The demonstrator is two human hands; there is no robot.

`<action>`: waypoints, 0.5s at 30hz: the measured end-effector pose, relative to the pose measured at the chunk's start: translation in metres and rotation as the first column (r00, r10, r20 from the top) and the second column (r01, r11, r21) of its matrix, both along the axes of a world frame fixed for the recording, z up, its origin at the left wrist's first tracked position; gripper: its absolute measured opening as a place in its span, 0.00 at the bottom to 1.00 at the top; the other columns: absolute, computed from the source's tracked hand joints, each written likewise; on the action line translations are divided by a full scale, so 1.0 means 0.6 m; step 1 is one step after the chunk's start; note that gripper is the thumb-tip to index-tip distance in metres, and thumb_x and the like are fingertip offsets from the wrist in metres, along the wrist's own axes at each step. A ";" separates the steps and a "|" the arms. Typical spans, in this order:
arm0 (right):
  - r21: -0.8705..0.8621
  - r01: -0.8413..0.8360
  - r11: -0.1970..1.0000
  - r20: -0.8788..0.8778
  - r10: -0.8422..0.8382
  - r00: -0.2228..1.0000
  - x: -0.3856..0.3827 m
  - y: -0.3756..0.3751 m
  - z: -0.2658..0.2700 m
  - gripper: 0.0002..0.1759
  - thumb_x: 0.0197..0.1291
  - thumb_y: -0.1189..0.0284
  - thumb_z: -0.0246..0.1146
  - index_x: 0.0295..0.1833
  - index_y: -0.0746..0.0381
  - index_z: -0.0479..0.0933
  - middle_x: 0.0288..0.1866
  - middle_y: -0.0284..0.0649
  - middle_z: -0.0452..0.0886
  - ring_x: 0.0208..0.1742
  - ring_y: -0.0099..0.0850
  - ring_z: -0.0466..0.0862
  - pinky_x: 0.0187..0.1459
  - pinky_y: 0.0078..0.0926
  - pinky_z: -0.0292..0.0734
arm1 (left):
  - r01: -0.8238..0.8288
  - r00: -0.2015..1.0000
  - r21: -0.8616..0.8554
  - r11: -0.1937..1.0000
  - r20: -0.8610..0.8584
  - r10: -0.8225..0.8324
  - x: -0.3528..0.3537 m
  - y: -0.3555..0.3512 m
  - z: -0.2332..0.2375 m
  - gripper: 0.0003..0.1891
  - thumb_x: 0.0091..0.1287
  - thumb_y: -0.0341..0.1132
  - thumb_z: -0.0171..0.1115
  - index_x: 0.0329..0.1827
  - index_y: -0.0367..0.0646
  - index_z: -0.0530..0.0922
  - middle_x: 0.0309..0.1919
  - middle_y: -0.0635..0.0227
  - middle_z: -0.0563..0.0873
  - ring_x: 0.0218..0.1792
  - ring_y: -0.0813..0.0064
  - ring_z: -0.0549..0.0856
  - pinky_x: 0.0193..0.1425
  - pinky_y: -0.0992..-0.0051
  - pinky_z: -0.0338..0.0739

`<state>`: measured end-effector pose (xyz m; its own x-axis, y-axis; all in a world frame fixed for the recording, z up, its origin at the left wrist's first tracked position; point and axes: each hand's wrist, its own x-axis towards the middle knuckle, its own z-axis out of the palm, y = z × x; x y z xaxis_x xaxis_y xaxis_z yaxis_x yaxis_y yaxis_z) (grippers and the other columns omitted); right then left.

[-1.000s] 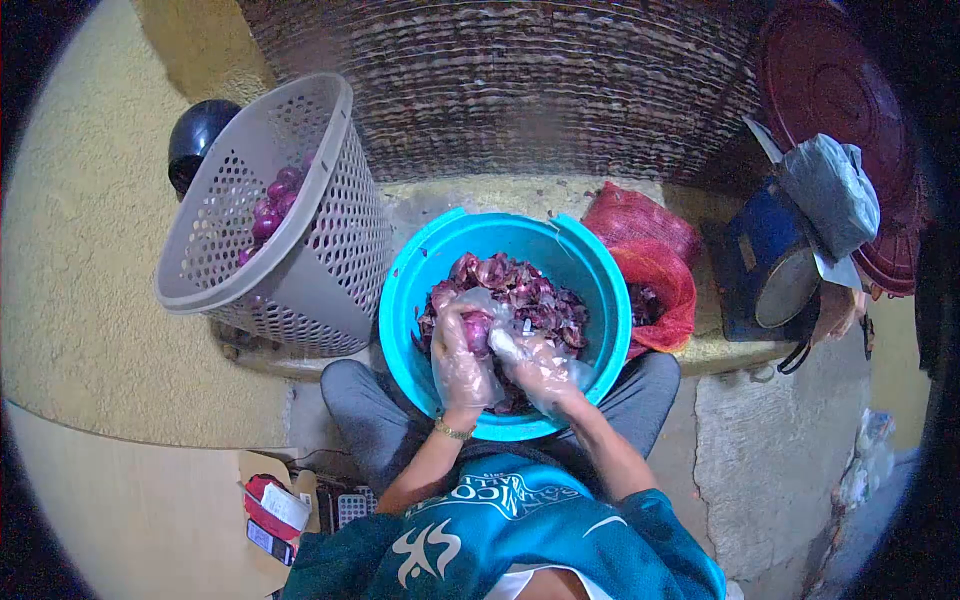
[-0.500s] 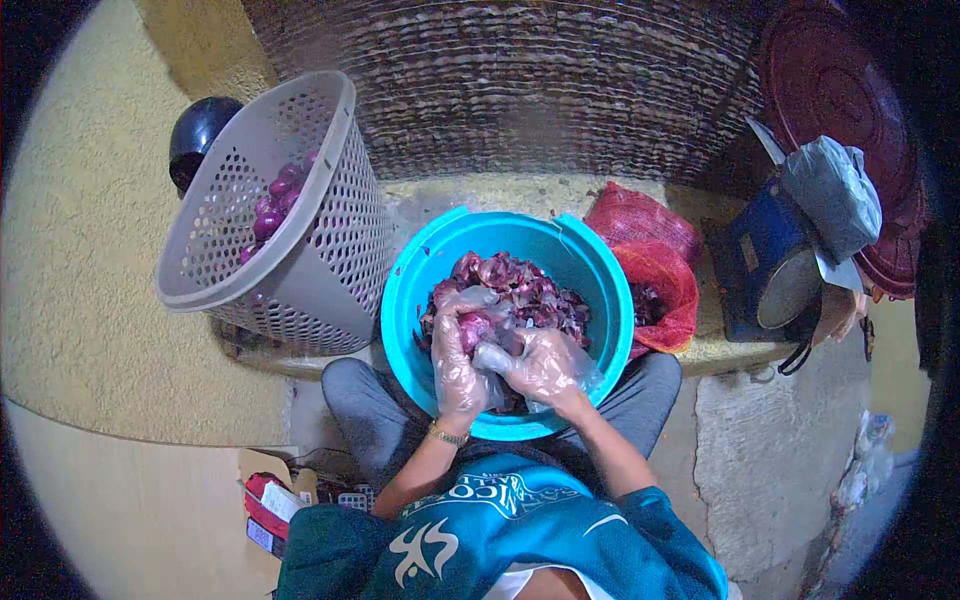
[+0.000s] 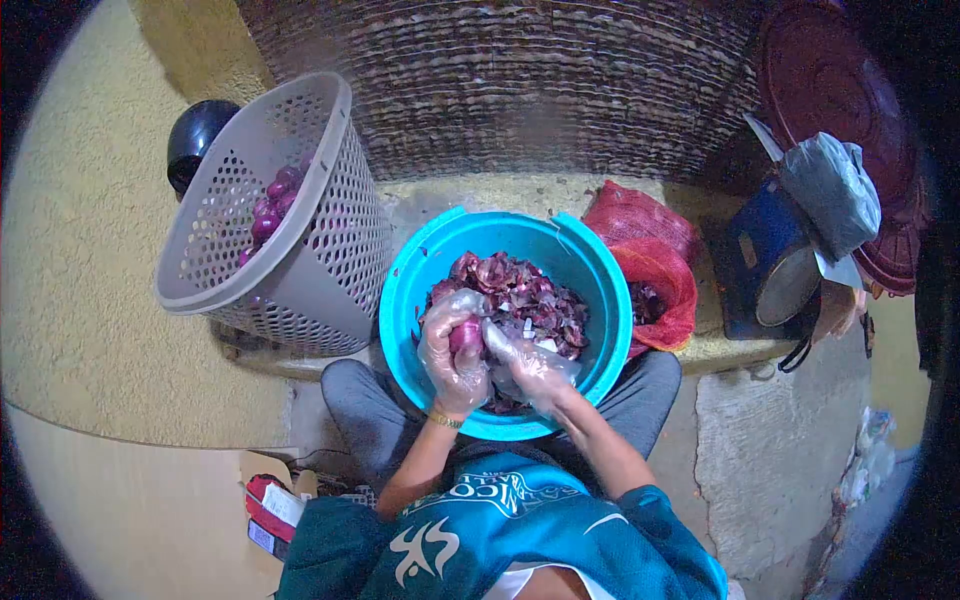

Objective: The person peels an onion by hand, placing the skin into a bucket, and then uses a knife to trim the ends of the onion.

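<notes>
My left hand (image 3: 452,362), in a clear plastic glove and with a watch at the wrist, is closed around a red onion (image 3: 466,336) over the turquoise tub (image 3: 394,340). My right hand (image 3: 532,372), gloved the same way, works against the onion's right side. Its fingers are curled, with something pale at their tip; I cannot tell what they hold. Under both hands lies a heap of dry red onion skins (image 3: 510,283) with a few white bits among them. The tub sits between my bent legs.
A grey perforated basket (image 3: 345,240) with several red onions (image 3: 268,218) leans at left, a black helmet-like object (image 3: 200,140) behind it. Right of the tub is a red mesh sack (image 3: 678,285) with skins inside. Farther right stand a blue scale (image 3: 765,245) and a grey plastic bag (image 3: 835,190).
Both hands have shifted slightly left and the onion has turned, showing more of its smooth purple side. My right hand has lowered a little, and white bits now show on the skins.
</notes>
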<state>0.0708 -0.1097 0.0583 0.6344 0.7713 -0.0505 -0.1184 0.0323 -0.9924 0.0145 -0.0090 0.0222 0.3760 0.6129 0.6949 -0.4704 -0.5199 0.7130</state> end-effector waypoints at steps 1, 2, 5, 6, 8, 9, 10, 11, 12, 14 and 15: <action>-0.249 -0.160 0.955 -0.297 0.082 0.951 0.016 0.001 -0.017 0.25 0.68 0.43 0.55 0.38 0.55 0.77 0.22 0.30 0.72 0.22 0.23 0.69 0.23 0.27 0.62 | -0.055 0.998 0.081 0.995 -0.009 0.056 -0.001 0.004 0.002 0.19 0.75 0.48 0.54 0.51 0.39 0.73 0.47 0.57 0.83 0.50 0.63 0.82 0.58 0.63 0.76; -0.248 -0.160 0.955 -0.296 0.083 0.952 0.019 -0.002 -0.010 0.25 0.68 0.43 0.55 0.38 0.55 0.77 0.22 0.30 0.72 0.22 0.23 0.69 0.23 0.27 0.62 | -0.110 0.993 0.162 0.981 -0.013 0.113 -0.001 0.008 0.006 0.19 0.74 0.48 0.55 0.51 0.38 0.74 0.46 0.56 0.83 0.49 0.61 0.83 0.57 0.63 0.76; -0.114 -0.303 0.946 -0.549 0.194 0.813 0.025 -0.012 0.008 0.27 0.67 0.39 0.54 0.31 0.51 0.74 0.18 0.26 0.65 0.19 0.18 0.61 0.20 0.24 0.51 | -0.203 0.974 0.154 0.967 -0.074 0.216 -0.008 0.015 0.017 0.18 0.75 0.46 0.54 0.51 0.38 0.74 0.46 0.57 0.83 0.49 0.62 0.83 0.56 0.63 0.77; -0.171 -0.265 0.949 -0.544 0.134 0.829 0.031 -0.017 0.008 0.29 0.67 0.37 0.52 0.30 0.52 0.74 0.19 0.27 0.66 0.19 0.21 0.63 0.20 0.25 0.53 | -0.180 0.981 -0.038 0.983 -0.082 0.176 -0.007 0.025 0.006 0.18 0.77 0.46 0.50 0.51 0.38 0.75 0.46 0.58 0.83 0.49 0.61 0.83 0.56 0.63 0.77; -0.435 -0.097 0.895 -0.139 0.040 0.990 0.052 -0.022 0.012 0.36 0.66 0.35 0.50 0.33 0.59 0.79 0.23 0.35 0.77 0.22 0.33 0.74 0.25 0.34 0.66 | -0.387 0.894 -0.036 0.921 -0.262 0.365 -0.022 0.044 0.012 0.21 0.77 0.51 0.48 0.49 0.39 0.75 0.43 0.60 0.84 0.45 0.62 0.85 0.51 0.63 0.81; -0.516 0.034 0.856 0.087 0.013 0.996 0.067 -0.022 0.007 0.36 0.66 0.36 0.49 0.36 0.60 0.81 0.27 0.40 0.81 0.26 0.40 0.79 0.30 0.38 0.70 | -0.386 0.893 -0.037 0.922 -0.264 0.364 -0.021 0.047 0.006 0.21 0.77 0.51 0.48 0.49 0.39 0.75 0.43 0.60 0.84 0.45 0.62 0.85 0.51 0.63 0.81; -0.561 0.176 0.809 0.311 0.010 0.950 0.082 -0.022 -0.005 0.37 0.67 0.37 0.49 0.40 0.62 0.84 0.31 0.46 0.85 0.31 0.46 0.84 0.35 0.43 0.75 | -0.077 0.994 -0.544 0.836 -0.103 0.024 -0.020 0.054 -0.005 0.23 0.76 0.55 0.48 0.49 0.41 0.75 0.44 0.60 0.84 0.45 0.63 0.85 0.50 0.64 0.82; -0.438 0.224 0.871 0.455 0.000 0.891 0.095 -0.026 -0.010 0.35 0.67 0.41 0.51 0.36 0.64 0.82 0.26 0.44 0.82 0.27 0.41 0.82 0.32 0.40 0.74 | 0.286 0.956 -0.840 0.462 0.213 -0.203 -0.018 0.058 -0.004 0.26 0.74 0.59 0.49 0.49 0.42 0.75 0.46 0.59 0.84 0.44 0.64 0.85 0.49 0.64 0.83; -0.304 0.251 0.919 0.585 -0.028 0.811 0.105 -0.030 -0.014 0.33 0.68 0.44 0.53 0.32 0.67 0.80 0.20 0.42 0.79 0.23 0.37 0.81 0.30 0.37 0.73 | 0.286 0.956 -0.839 0.464 0.215 -0.200 -0.018 0.060 -0.003 0.26 0.74 0.59 0.49 0.49 0.42 0.75 0.46 0.59 0.84 0.44 0.64 0.85 0.49 0.64 0.83; -0.360 0.383 0.851 0.718 -0.010 0.696 0.115 -0.037 0.010 0.29 0.63 0.48 0.60 0.31 0.66 0.82 0.25 0.54 0.82 0.29 0.53 0.83 0.35 0.48 0.76 | 0.335 0.918 -0.928 0.164 0.281 -0.281 -0.017 0.059 -0.001 0.27 0.73 0.61 0.48 0.49 0.43 0.75 0.41 0.59 0.86 0.39 0.62 0.87 0.39 0.64 0.87; -0.413 0.413 0.812 0.748 0.043 0.662 0.120 -0.039 0.021 0.30 0.63 0.45 0.58 0.33 0.64 0.84 0.26 0.53 0.83 0.30 0.52 0.84 0.35 0.48 0.77 | 0.336 0.916 -0.928 0.161 0.283 -0.283 -0.016 0.057 0.000 0.27 0.73 0.61 0.48 0.49 0.43 0.75 0.41 0.59 0.86 0.39 0.62 0.87 0.39 0.64 0.87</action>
